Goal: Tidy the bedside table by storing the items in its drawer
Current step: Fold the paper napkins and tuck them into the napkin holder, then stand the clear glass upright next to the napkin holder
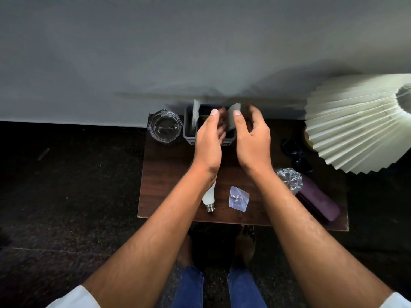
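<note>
I see both hands raised over the back of the dark brown wooden table [173,174], just above the grey plastic box [188,133] that stands there against the wall. The right hand [252,141] pinches a small grey paper slip [234,117] under its thumb. The slip stands almost upright, with its long axis going from the box up toward the wall. The left hand [208,138] is close beside the slip with the thumb straight, but its fingers are blurred, so I cannot tell whether it also holds the slip. One white paper piece [196,112] sticks up at the left end of the box. Left of the box sits one clear glass ashtray [164,127]. Near the front edge lies one white light bulb [209,196]; its long axis runs front to back, its metal cap points to me, and its round end is hidden under the left forearm. Just to the right of it lies one clear plastic packet with a small hook [239,198]. On the right side I count one faceted crystal glass piece [289,180], touching one purple oblong case [318,202], and one pair of dark sunglasses [295,155] behind them. One cream pleated lampshade [355,125] overhangs the right back corner.
</note>
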